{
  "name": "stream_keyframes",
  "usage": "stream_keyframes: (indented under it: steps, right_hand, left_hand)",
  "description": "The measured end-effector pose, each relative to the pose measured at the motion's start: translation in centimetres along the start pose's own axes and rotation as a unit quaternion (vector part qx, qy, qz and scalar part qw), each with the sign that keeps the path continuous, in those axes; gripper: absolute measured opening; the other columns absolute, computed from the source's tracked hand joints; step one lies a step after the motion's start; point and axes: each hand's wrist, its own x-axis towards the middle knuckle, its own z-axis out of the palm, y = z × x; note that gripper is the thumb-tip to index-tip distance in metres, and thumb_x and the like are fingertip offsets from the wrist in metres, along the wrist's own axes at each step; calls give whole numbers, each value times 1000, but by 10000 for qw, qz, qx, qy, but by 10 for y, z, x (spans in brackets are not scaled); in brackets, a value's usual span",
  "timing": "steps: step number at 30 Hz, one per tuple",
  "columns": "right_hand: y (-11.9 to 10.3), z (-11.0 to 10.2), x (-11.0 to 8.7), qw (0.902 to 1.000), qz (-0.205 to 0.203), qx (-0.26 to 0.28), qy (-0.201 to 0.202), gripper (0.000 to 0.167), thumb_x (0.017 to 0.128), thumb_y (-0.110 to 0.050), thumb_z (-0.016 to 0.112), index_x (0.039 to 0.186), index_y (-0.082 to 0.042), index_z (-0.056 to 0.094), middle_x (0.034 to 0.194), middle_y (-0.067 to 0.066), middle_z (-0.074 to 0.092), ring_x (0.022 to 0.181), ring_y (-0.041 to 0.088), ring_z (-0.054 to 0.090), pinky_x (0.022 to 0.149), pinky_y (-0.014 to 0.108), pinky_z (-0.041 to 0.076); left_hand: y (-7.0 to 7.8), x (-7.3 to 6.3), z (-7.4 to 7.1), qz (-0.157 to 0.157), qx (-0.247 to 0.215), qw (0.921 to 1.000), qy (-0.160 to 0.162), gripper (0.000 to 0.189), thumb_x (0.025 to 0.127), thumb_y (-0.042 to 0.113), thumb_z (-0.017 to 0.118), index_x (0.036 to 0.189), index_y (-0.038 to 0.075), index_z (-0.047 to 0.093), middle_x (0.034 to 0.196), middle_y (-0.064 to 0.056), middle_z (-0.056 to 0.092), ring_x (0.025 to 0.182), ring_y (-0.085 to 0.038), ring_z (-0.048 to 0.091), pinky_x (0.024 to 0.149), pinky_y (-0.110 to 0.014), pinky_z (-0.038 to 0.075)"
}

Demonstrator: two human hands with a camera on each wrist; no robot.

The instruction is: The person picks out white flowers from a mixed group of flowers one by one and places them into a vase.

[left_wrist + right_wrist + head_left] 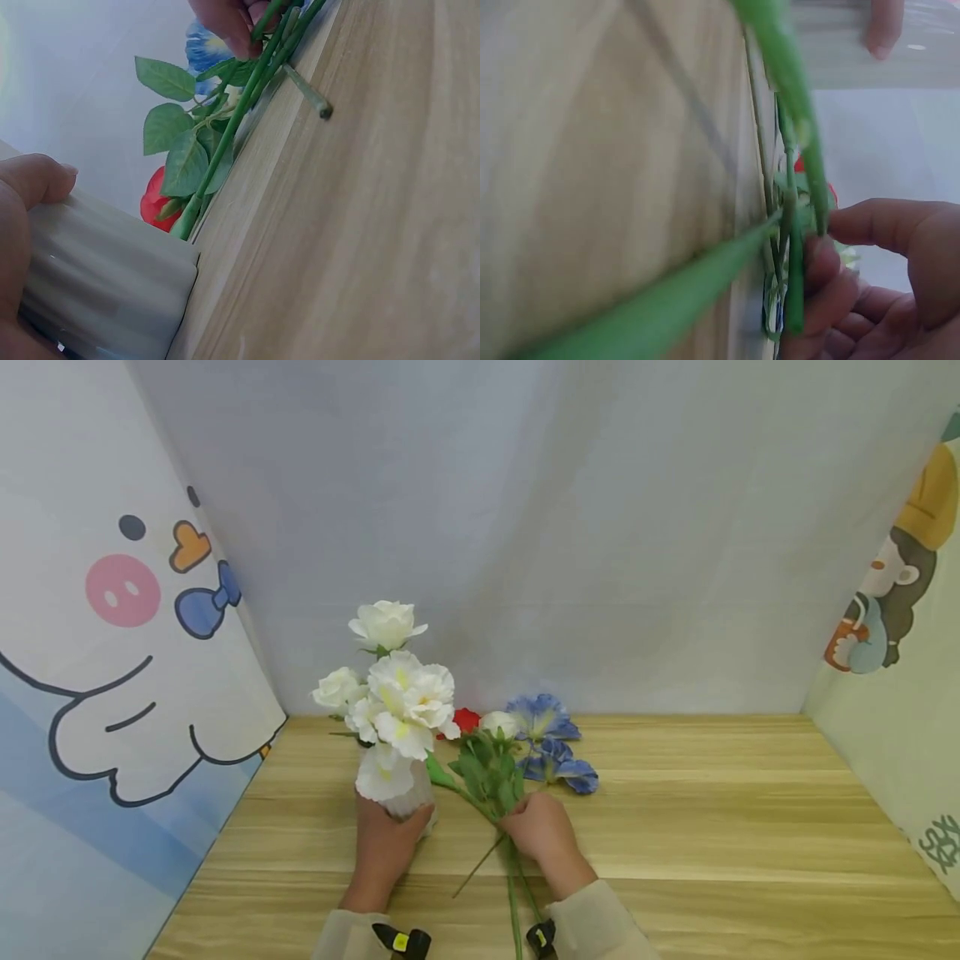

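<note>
On the left of the table, my left hand (384, 839) grips a white ribbed vase (112, 274) low on its side. White flowers (408, 693) stand in it, their blooms hanging over its rim and hiding most of it in the head view. To the right, my right hand (546, 831) pinches a green flower stem (799, 97) between thumb and fingers. Other stems lie under and beside that hand. Beyond it are green leaves (487, 768), a red flower (466, 721), a white rose (498, 723) and blue flowers (543, 718).
The wooden table (712, 827) extends to both sides and backs onto a pale grey cloth (562, 527). A cartoon-printed cloth (112, 693) hangs at the left, and another printed cloth (885, 718) at the right.
</note>
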Motion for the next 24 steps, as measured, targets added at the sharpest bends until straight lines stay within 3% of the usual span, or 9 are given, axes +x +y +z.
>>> stream_keyframes:
  steps: [4,8,14,24]
  right_hand:
    - [2,-4,1,9990,129,421,-104,11,90,-14,75,84,-5,74,72,3,67,59,16,62,58,33,50]
    - [3,-8,1,9967,162,788,-70,10,89,-12,72,83,-5,76,63,4,66,54,18,63,55,32,48]
    - [3,-14,-1,9896,256,1409,-123,12,90,-11,69,84,-3,76,67,6,67,57,19,64,58,33,55]
    - [0,-18,-3,9593,431,2752,-471,20,97,-4,61,104,12,71,88,17,70,63,21,69,62,35,60]
  left_hand:
    - [1,-1,0,4,28,10000,-13,98,85,9,84,156,6,17,146,-20,35,133,-35,39,111,-53,29]
    - [2,-1,0,20,47,10000,-14,97,85,10,84,156,6,17,146,-20,35,133,-34,39,111,-53,29]
    - [1,-1,0,38,63,10000,-15,97,85,10,84,156,6,17,146,-20,35,132,-34,39,110,-53,29]
    - [-1,-1,0,112,-90,9999,-16,96,84,9,84,156,9,20,144,-17,38,129,-33,42,108,-51,31]
